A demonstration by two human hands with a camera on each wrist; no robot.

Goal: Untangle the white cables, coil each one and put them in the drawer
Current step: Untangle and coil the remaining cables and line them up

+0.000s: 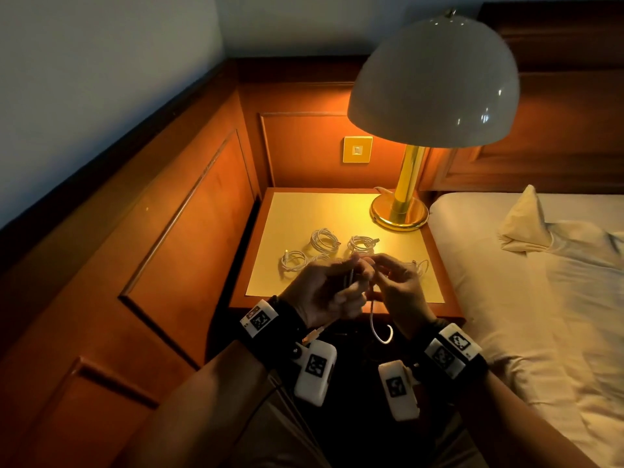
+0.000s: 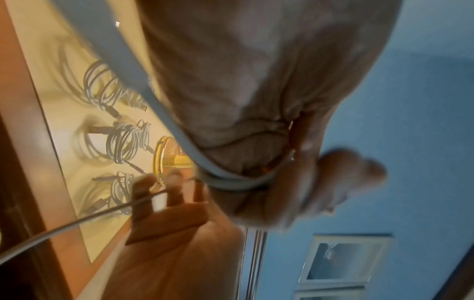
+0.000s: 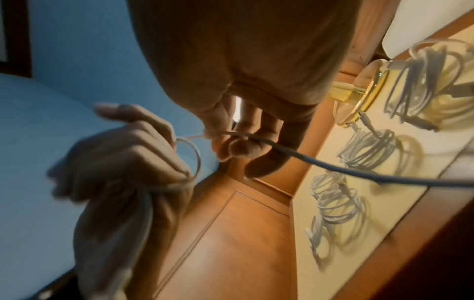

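Both hands work one white cable (image 1: 381, 334) above the front edge of the nightstand (image 1: 337, 211). My left hand (image 1: 351, 276) grips a few loops of it, wound round the fingers (image 2: 343, 172). My right hand (image 1: 381, 265) pinches the free strand (image 3: 333, 168) beside them, and a slack loop hangs down between my wrists. Three coiled white cables lie on the yellow top: a far one (image 1: 324, 241), one to its right (image 1: 363, 246) and a near-left one (image 1: 293, 261). Another white cable (image 1: 420, 265) shows behind my right hand. No drawer is in view.
A brass lamp (image 1: 400, 211) with a white dome shade stands at the nightstand's back right corner. Wood panelling (image 1: 189, 231) closes the left side and the back. A bed with pale sheets (image 1: 506, 298) lies close on the right.
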